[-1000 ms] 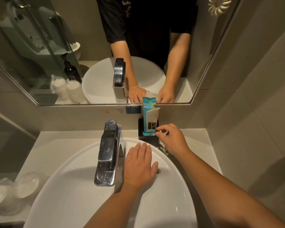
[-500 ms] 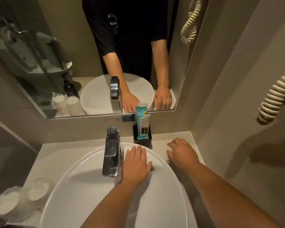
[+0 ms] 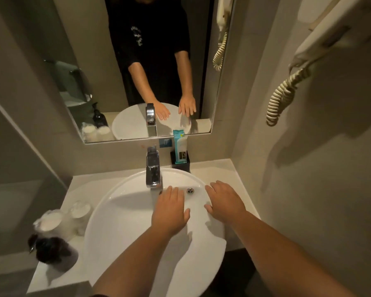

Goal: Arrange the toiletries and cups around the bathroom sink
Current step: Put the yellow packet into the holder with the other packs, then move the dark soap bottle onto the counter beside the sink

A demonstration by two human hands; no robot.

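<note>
Two bare hands lie flat over the white sink [image 3: 120,221], fingers spread and released, holding nothing.

Left hand [image 3: 169,211] sits beside the faucet [image 3: 153,168]; right hand [image 3: 225,202] rests on the rim at 3 o'clock. Toiletry packets [image 3: 179,146] stand upright in a black holder [image 3: 181,165] on the desk [image 3: 214,168] at 12 o'clock; wrapped cups [image 3: 62,219] and a dark pump bottle [image 3: 51,251] sit at 9 o'clock.

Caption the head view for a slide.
Both hands, left and right, rest open on the white sink; toiletry packets stand behind the faucet.
</note>
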